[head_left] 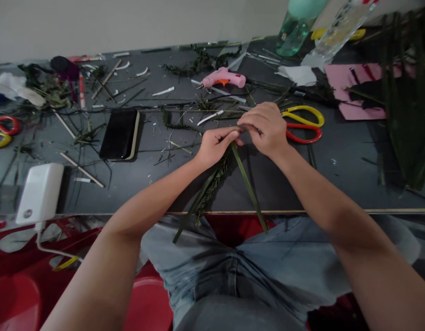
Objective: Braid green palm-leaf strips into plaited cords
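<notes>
My left hand (217, 143) is closed, thumb against fingers, on a braid of green leaf strips (215, 185) that hangs down past the table's front edge. A long loose leaf strip (247, 184) trails down from the same grip. My right hand (265, 126) meets the left fingertips, its own fingers pinched together at the braid's upper end. What exactly lies between the right fingers is mostly hidden. Just beyond the right hand are scissors with one yellow and one red handle (303, 133), lying on the grey table (288, 188).
A pink glue gun (224, 79) lies behind the hands. To the left are a black phone (120, 134), a white power bank (41, 193) with a cable and other scissors (5, 131). Bottles (298, 32), pink paper (343, 85) and broad leaves (408, 115) occupy the right. Leaf scraps are scattered around.
</notes>
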`<state>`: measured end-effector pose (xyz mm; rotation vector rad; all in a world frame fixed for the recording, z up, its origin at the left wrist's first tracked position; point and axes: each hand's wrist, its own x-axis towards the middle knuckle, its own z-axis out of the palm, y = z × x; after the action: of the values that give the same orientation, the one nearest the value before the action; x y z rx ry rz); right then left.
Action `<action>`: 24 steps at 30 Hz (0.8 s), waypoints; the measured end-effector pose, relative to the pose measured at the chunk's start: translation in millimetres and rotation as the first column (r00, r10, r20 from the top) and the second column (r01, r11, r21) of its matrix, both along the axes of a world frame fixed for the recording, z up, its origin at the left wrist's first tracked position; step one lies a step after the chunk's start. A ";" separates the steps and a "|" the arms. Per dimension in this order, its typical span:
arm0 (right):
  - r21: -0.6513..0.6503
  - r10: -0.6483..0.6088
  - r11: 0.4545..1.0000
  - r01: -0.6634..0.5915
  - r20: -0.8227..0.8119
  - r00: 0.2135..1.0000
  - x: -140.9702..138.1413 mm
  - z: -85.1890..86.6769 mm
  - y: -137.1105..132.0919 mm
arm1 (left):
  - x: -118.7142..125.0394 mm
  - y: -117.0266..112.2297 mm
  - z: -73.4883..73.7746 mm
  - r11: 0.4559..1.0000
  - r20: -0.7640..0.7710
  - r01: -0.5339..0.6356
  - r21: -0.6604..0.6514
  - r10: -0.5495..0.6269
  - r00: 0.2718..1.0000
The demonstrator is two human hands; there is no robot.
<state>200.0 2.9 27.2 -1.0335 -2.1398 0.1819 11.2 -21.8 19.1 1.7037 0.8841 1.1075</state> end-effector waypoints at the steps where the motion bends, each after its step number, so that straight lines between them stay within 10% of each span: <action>1: 0.002 0.006 1.000 -0.006 0.003 1.000 0.7 1.1 0.1 | -0.1 0.6 -0.5 1.000 -0.004 0.004 0.003 -0.004 1.000; 24: 0.161 -0.006 0.987 -0.017 0.140 0.990 1.7 7.4 -0.8 | -0.7 0.2 -0.7 1.000 -0.099 0.001 0.009 0.000 0.995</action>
<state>201.7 2.0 34.6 -0.9704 -2.2423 -0.0637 10.6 -21.7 18.4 1.7784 0.9418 1.0355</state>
